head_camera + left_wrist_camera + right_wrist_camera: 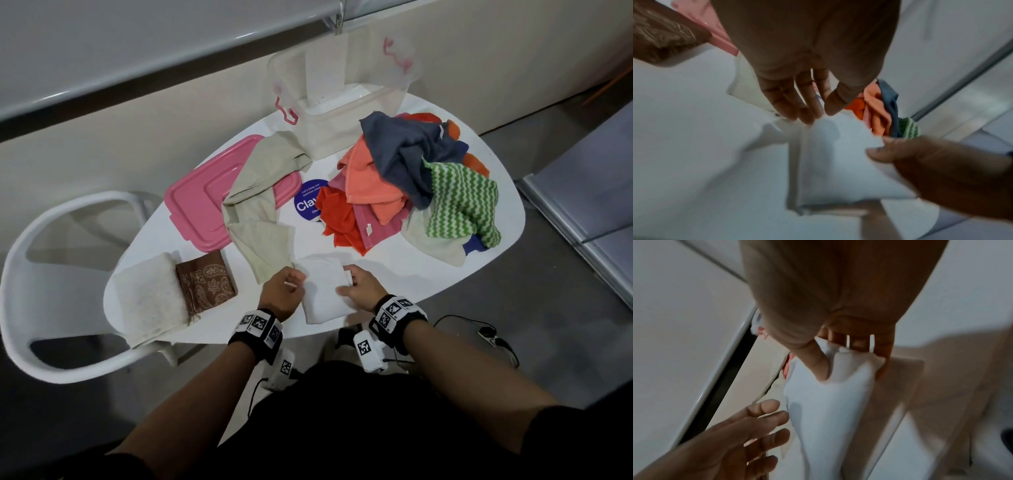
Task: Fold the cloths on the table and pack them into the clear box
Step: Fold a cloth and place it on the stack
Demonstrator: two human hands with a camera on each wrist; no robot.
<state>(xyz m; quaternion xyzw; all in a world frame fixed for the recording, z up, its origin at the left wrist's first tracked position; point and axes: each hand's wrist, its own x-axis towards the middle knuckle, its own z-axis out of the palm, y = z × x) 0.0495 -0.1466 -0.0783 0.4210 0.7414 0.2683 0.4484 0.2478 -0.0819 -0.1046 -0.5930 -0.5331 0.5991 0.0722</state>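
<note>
My right hand [359, 287] has a narrow grip, thumb and fingers pinching the far right corner of the folded white cloth [323, 291] at the near edge of the white oval table [394, 274]. My left hand [282, 291] lies loose and open just beside its left edge. Farther off: a soft, crumpled pile of colored cloths [411, 181], a pink lid [202, 202], and the clear box [342, 99] at the far edge.

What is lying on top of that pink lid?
A long beige cloth drapes across the right part of the pink lid and trails onto the white table. The lid surface beneath the cloth is hidden, so anything there cannot be seen.
</note>
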